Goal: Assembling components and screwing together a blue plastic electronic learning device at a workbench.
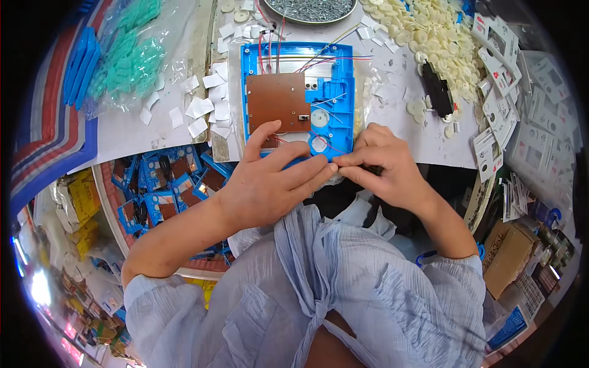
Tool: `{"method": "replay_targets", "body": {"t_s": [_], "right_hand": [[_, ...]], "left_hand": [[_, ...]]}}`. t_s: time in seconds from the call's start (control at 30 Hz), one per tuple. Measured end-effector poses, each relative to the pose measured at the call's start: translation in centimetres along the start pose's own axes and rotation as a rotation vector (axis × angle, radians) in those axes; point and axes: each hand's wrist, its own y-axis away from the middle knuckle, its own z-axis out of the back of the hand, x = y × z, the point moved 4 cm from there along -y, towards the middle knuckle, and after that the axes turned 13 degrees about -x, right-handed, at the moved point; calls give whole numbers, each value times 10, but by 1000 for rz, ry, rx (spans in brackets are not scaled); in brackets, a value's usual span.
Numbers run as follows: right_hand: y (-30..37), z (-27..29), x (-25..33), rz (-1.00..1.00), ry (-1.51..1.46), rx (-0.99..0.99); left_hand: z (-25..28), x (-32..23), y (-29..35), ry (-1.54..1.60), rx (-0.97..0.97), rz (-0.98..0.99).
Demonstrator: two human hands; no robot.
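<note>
One blue case [345, 130] with brown board [275, 101]
It lies on the tabletop [423, 148]; left hand [268, 179] spread over it, grip unclear; right hand [391, 164] pinched closed at its near edge, any held part hidden.

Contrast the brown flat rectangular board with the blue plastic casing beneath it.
Size: the brown flat rectangular board is smaller than the blue plastic casing.
Relief: the board is sheet-like; the casing has raised walls.
Shared: both look roughly rectangular.
</note>
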Motion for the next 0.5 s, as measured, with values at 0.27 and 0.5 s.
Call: {"method": "replay_targets", "body": {"t_s": [0.27,0.5], "right_hand": [[-8,5,7,-280,-77,63],[-20,5,18,-142,165,142]], "left_hand": [[-3,-3,-5,-85,16,-91],[-4,-11,-8,-100,-10,-113]]}}
